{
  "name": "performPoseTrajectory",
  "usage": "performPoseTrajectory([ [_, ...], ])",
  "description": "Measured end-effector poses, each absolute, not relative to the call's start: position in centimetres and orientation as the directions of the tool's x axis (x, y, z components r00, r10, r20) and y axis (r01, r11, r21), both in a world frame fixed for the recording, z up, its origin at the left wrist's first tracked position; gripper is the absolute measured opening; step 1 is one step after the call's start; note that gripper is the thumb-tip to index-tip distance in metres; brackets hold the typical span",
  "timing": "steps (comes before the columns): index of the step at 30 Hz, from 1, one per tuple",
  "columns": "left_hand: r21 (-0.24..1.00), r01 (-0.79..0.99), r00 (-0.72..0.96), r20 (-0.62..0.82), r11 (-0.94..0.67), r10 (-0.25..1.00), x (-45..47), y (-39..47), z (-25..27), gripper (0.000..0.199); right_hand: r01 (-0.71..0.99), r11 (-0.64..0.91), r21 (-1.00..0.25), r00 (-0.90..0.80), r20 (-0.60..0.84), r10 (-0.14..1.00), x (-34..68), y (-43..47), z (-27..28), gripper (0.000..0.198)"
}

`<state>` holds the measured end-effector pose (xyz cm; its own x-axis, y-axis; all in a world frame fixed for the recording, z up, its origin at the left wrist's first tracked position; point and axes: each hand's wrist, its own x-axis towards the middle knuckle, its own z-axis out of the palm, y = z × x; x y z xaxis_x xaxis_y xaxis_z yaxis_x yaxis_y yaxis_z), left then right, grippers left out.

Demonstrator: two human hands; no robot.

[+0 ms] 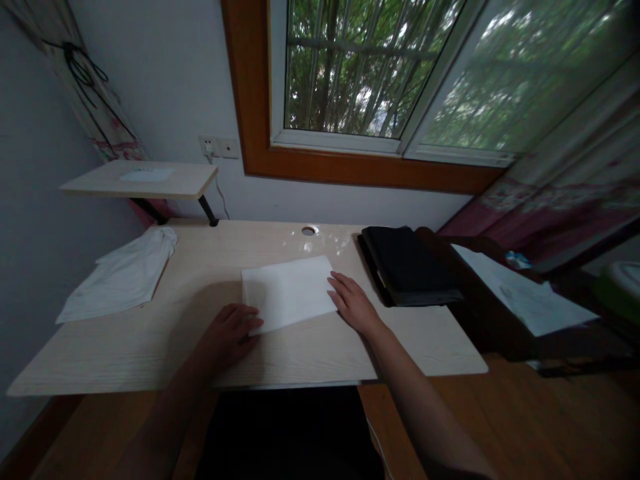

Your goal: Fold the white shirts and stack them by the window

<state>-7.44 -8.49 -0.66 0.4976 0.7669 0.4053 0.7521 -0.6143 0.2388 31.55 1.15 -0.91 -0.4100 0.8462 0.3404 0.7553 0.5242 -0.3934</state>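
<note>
Two long edges bound the bench (310, 363), the rear one along the wall and the front one by the person's lap; a strip of bench top is left between the front edge and the folded white sheet (290, 293), and a broader stretch is left toward the left end. The sheet is laid flat near the middle, slightly askew, and whether it is cloth or paper cannot be told. Its lower left corner is touched by the left hand (233, 337), with fingers loosely bent; whether that grip is pinched together cannot be told. Its right edge is touched by the right hand (355, 307), whose grip is apart, the fingers spread and nothing clamped. Just beyond the right hand, room on that side is limited by a black folder (410, 260). At the left, a crumpled white cloth (120, 280) is spread well apart from the sheet, and the rear left corner is taken up by a raised shelf (100, 180) on black legs. Behind the sheet, the bench is pierced by a round cable hole (309, 231).
</note>
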Motion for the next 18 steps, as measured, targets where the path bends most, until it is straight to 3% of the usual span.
performPoseTrajectory([
  [10,0.221,0.735,0.489,0.482,-0.641,0.727,-7.3,-8.7,-0.1,0.013,0.731,0.583,-0.355,-0.474,0.350,0.808,31.2,0.6,0.0,0.046],
  [18,0.214,0.756,0.460,0.497,-0.618,0.736,-7.1,-8.8,-0.3,0.018,0.740,0.576,-0.347,-0.469,0.348,0.812,31.1,0.3,0.2,0.041],
])
